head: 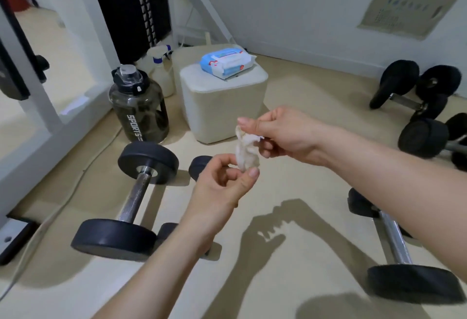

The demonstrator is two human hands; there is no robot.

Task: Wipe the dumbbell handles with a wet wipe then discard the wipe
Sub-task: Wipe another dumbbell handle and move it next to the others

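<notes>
A crumpled white wet wipe (246,153) hangs between both hands above the floor. My right hand (280,135) pinches its top edge; my left hand (225,182) pinches its lower end. On the floor to the left lies a black dumbbell (131,197) with a steel handle. A second dumbbell (199,165) lies behind my left hand, mostly hidden by it. A third dumbbell (394,245) rests at the right under my right forearm. The blue-and-white wipe pack (227,62) sits on a cream box.
A cream box (222,106) stands behind the hands, with a dark sports water jug (137,108) and a spray bottle (161,71) to its left. More black dumbbells (419,96) are at the far right. A white machine frame (45,101) and a cable lie at left.
</notes>
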